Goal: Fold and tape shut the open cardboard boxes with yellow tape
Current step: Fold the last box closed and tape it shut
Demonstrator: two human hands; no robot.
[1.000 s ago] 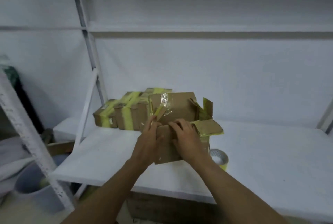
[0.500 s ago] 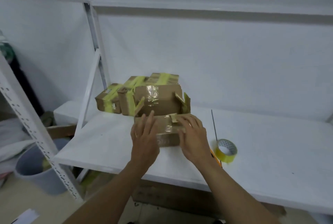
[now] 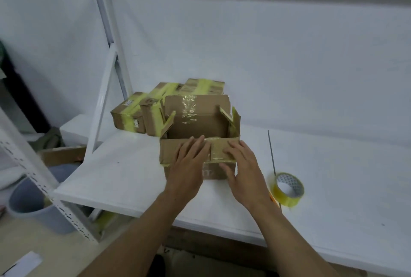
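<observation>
Found left hand (image 3: pixel 189 165) and right hand (image 3: pixel 242 165) flat on near flap (image 3: pixel 219 152) of open box (image 3: pixel 195 125), fingers (image 3: pixel 195 145) straight, holding nothing; noted tape roll (image 3: pixel 285 198) rightward, nearer right hand

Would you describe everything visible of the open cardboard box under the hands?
The open brown cardboard box stands on the white shelf board, in front of three yellow-taped boxes. Its rear flap stands upright, bearing clear tape; side flaps stick up. The front flap, with yellowish tape, is folded outward and down; the left hand and right hand press flat on it.
</observation>
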